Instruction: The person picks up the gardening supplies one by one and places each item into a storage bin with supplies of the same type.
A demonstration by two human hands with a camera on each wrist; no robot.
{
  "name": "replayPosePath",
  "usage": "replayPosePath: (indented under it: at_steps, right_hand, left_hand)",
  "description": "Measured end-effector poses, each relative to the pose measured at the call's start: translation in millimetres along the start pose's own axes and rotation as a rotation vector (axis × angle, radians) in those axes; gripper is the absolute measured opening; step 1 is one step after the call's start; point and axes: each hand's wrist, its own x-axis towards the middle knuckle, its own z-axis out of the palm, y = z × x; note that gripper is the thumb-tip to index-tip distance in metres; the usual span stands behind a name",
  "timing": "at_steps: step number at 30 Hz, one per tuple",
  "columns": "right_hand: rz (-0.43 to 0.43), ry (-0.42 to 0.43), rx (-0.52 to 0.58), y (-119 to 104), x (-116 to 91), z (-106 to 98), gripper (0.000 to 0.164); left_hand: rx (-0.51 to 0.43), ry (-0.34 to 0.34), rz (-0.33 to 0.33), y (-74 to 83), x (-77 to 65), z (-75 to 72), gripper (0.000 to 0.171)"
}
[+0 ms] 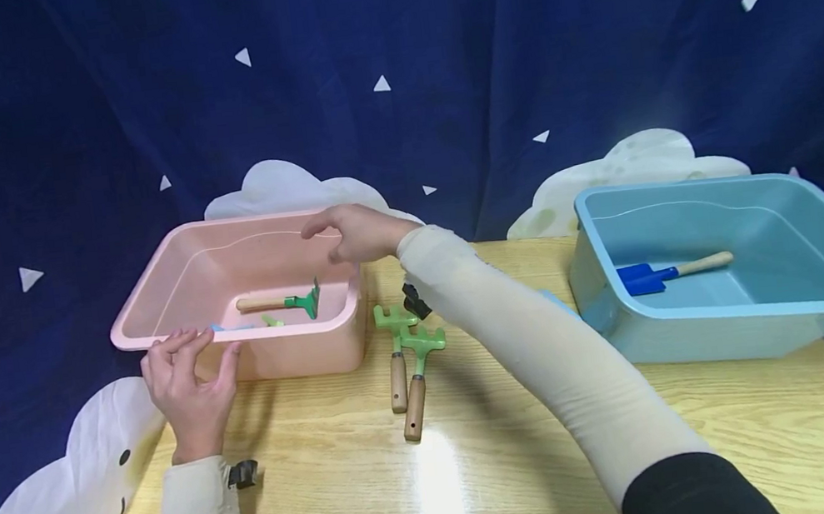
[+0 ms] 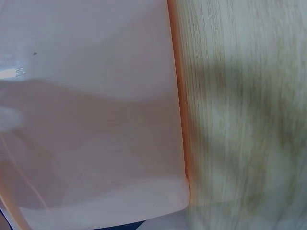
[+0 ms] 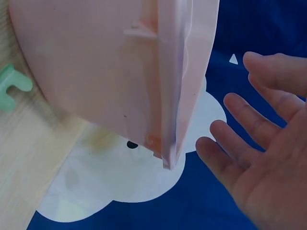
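My left hand [image 1: 190, 389] is at the front rim of the pink bin [image 1: 293, 349], near its left corner, fingertips at the edge. The left wrist view shows the bin's outer wall [image 2: 120, 139], not the hand. My right hand [image 1: 364, 233] hovers at the bin's right end; in the right wrist view that hand [image 3: 264, 143] has its fingers spread, holding nothing. Inside the bin lies a small green rake [image 1: 304, 302] with a wooden handle. A light green piece [image 1: 272, 320] and a blue piece [image 1: 227, 327] show only in part behind the front rim.
Two green hand rakes [image 1: 414, 407] with wooden handles lie on the wooden table [image 1: 330, 483]. The blue bin [image 1: 736, 332] at right holds a blue shovel [image 1: 644, 277]. A light blue thing [image 1: 558, 302] is partly hidden by my right sleeve. A dark blue curtain [image 1: 438, 78] hangs behind.
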Motion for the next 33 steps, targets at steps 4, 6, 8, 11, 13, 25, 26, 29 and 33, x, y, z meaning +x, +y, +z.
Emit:
replayPosePath:
  at_steps: [4, 6, 8, 11, 13, 25, 26, 29, 33]
  right_hand:
    - [0.003, 0.016, 0.006, 1.9, -4.6, -4.3, 0.051]
    - [0.008, 0.025, 0.009, 4.1, -6.7, -5.5, 0.05]
    - [0.01, 0.035, 0.01, 7.0, -9.3, -6.9, 0.049]
    - [0.016, 0.053, 0.019, 12.2, -14.0, -10.1, 0.048]
    - [0.02, 0.063, 0.01, 17.2, -16.2, -13.1, 0.048]
    - [0.122, 0.106, -0.04, 51.6, -34.6, -29.3, 0.046]
    - [0.129, 0.105, -0.051, 54.4, -36.7, -29.3, 0.045]
    - [0.144, 0.094, -0.08, 63.1, -43.7, -27.5, 0.044]
    - [0.139, 0.089, -0.14, 73.9, -54.0, -24.7, 0.043]
  left_hand:
    - [0.002, -0.005, 0.0, -1.8, 0.1, -0.4, 0.048]
    - [0.005, -0.008, 0.001, -2.4, 0.1, -1.0, 0.048]
    - [0.003, -0.011, 0.002, -3.0, -0.1, -0.7, 0.049]
    - [0.0, -0.01, 0.007, -4.0, -0.1, 0.4, 0.05]
    - [-0.004, -0.005, 0.008, -4.8, 0.5, 0.9, 0.05]
    - [0.008, 0.004, 0.017, -7.6, 1.5, -0.5, 0.056]
    - [0.009, 0.006, 0.018, -7.5, 1.2, -0.6, 0.057]
    - [0.007, 0.007, 0.023, -7.4, 1.2, -0.4, 0.057]
    - [0.003, 0.008, 0.026, -7.4, 1.8, 0.6, 0.057]
